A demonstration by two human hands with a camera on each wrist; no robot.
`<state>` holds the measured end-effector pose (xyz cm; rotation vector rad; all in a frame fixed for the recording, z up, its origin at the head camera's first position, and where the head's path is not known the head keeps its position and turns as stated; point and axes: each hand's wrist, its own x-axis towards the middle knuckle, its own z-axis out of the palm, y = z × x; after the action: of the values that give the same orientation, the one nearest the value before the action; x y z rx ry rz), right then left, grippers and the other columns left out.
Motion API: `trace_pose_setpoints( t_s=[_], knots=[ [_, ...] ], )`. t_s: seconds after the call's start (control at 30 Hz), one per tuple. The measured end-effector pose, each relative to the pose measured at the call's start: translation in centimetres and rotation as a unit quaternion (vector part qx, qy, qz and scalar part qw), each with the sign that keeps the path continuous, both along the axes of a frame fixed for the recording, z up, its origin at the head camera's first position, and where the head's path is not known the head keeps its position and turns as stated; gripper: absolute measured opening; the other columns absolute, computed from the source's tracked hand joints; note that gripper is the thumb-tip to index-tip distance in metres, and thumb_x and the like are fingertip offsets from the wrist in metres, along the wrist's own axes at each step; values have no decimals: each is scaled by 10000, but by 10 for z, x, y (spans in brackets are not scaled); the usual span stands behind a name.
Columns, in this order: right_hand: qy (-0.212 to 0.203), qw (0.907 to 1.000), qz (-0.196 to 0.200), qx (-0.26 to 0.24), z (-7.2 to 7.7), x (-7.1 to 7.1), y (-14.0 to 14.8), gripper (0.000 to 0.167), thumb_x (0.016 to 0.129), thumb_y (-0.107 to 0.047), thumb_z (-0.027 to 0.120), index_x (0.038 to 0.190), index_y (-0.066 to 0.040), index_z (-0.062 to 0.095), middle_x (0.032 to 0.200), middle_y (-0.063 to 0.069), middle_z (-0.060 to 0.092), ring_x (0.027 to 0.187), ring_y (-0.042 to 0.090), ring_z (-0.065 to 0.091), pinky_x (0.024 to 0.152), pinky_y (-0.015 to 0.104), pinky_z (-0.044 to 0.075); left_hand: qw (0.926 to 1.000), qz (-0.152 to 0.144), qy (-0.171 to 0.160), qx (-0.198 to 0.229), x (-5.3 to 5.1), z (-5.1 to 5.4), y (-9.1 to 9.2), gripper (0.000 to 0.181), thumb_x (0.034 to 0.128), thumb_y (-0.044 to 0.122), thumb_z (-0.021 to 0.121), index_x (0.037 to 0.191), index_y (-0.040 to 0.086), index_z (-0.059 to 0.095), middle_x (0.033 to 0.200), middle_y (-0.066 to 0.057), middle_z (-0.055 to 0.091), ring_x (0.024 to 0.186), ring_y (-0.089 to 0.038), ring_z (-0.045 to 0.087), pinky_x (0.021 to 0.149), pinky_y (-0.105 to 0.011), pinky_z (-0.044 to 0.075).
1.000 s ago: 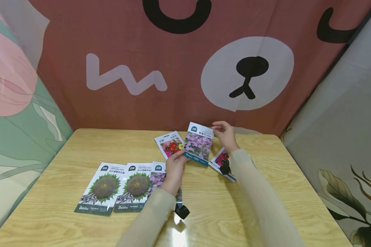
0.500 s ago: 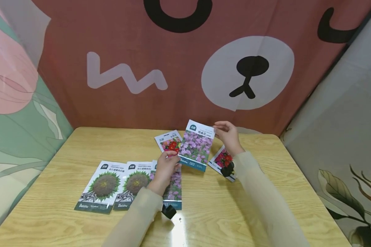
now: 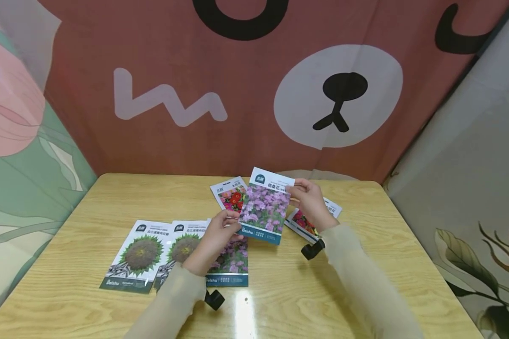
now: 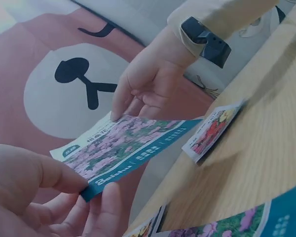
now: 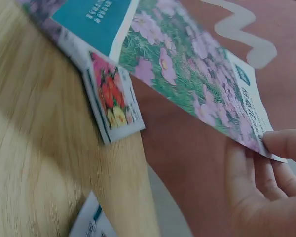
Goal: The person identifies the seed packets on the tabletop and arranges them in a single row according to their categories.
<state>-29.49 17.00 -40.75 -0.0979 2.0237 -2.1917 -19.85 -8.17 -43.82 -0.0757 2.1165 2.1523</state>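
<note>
A seed packet with pink-purple flowers (image 3: 265, 207) is held above the table, tilted, its printed front facing up. My left hand (image 3: 218, 235) pinches its lower left corner between thumb and fingers, as the left wrist view also shows. At the upper right edge my right hand (image 3: 311, 202) pinches it, with the thumb on the front in the right wrist view. Below my left hand lies another purple-flower packet (image 3: 233, 263), partly covered by the hand. Two sunflower packets, one at the far left (image 3: 141, 254) and one beside it (image 3: 184, 247), lie to its left.
Behind the held packet lies a packet with red and yellow flowers (image 3: 231, 192), partly hidden. A similar flower packet (image 3: 303, 223) lies under my right wrist. The wooden table (image 3: 280, 292) ends at a cloth backdrop (image 3: 174, 146) with a bear face.
The held packet has moved slightly left and toward me, both hands with it. My left hand has shifted left, uncovering more of the purple-flower packet on the table.
</note>
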Motion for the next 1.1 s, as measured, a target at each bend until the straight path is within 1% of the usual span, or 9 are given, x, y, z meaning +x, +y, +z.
trace_pose_setpoints(
  t_s=[0.17, 0.3, 0.43, 0.6, 0.7, 0.83, 0.93, 1.03, 1.1],
  knots=[
    [100, 9968, -90, 789, -2, 14, 3, 178, 1011, -138, 629, 1111, -38, 521, 948, 11, 625, 855, 132, 609, 754, 324, 587, 9977, -473, 31, -492, 9, 1, 1, 180, 1007, 55, 547, 1162, -34, 570, 996, -127, 594, 713, -165, 567, 767, -409, 621],
    [-28, 9927, -58, 1202, -5, 22, 8, 239, 1004, -166, 643, 1153, -28, 518, 1005, 38, 591, 844, 137, 604, 726, 309, 595, 9935, -862, 90, -733, 14, 3, 1, 164, 1014, 83, 558, 1122, -39, 575, 863, -78, 589, 662, -142, 545, 727, -412, 622],
    [-91, 9889, -23, 1481, -9, 29, 12, 241, 996, -165, 659, 1138, -18, 533, 967, 50, 563, 790, 146, 600, 705, 331, 608, 9902, -1083, 49, -878, 17, 5, 1, 156, 1010, 76, 560, 1098, -51, 585, 752, -42, 567, 634, -126, 566, 682, -384, 622],
    [-177, 9855, 44, 1689, -15, 34, 17, 281, 975, -142, 686, 1165, 10, 545, 883, 46, 593, 717, 141, 616, 672, 347, 614, 9842, -1309, -36, -1194, 19, 5, 2, 144, 1007, 85, 566, 1049, -44, 616, 711, -56, 602, 569, -108, 584, 590, -322, 602],
    [-252, 9839, 52, 1771, -20, 35, 18, 328, 975, -119, 675, 1223, 44, 535, 867, 53, 607, 681, 131, 604, 629, 322, 605, 9768, -1565, -8, -1464, 20, 2, 2, 158, 1021, 107, 568, 989, -33, 636, 699, -62, 628, 542, -101, 601, 544, -289, 578],
    [-337, 9818, 79, 1868, -26, 35, 17, 346, 987, -62, 598, 1293, 80, 521, 875, 85, 610, 666, 140, 584, 611, 313, 594, 9672, -1916, 35, -1668, 21, -1, 1, 211, 1032, 128, 570, 896, -8, 657, 687, -59, 650, 543, -126, 636, 530, -306, 572],
    [-327, 9804, 219, 1929, -29, 35, 16, 361, 985, -36, 554, 1316, 103, 515, 870, 110, 615, 672, 158, 598, 619, 326, 595, 9644, -2013, 12, -1712, 22, -1, 1, 259, 1028, 125, 574, 813, 7, 657, 663, -60, 662, 536, -142, 651, 531, -330, 578],
    [-344, 9796, 355, 1946, -32, 35, 14, 356, 981, -26, 553, 1306, 115, 521, 843, 119, 622, 666, 169, 617, 616, 330, 602, 9628, -2015, -49, -1800, 23, -1, 0, 298, 1019, 114, 579, 746, 14, 641, 639, -60, 669, 522, -136, 653, 523, -309, 571],
    [-379, 9806, 458, 1870, -35, 35, 14, 346, 983, -17, 558, 1297, 121, 516, 847, 119, 620, 671, 170, 623, 623, 327, 607, 9621, -2010, -119, -1841, 24, -1, 0, 283, 1013, 106, 586, 748, 19, 635, 639, -59, 671, 520, -128, 656, 512, -278, 561]
  ],
)
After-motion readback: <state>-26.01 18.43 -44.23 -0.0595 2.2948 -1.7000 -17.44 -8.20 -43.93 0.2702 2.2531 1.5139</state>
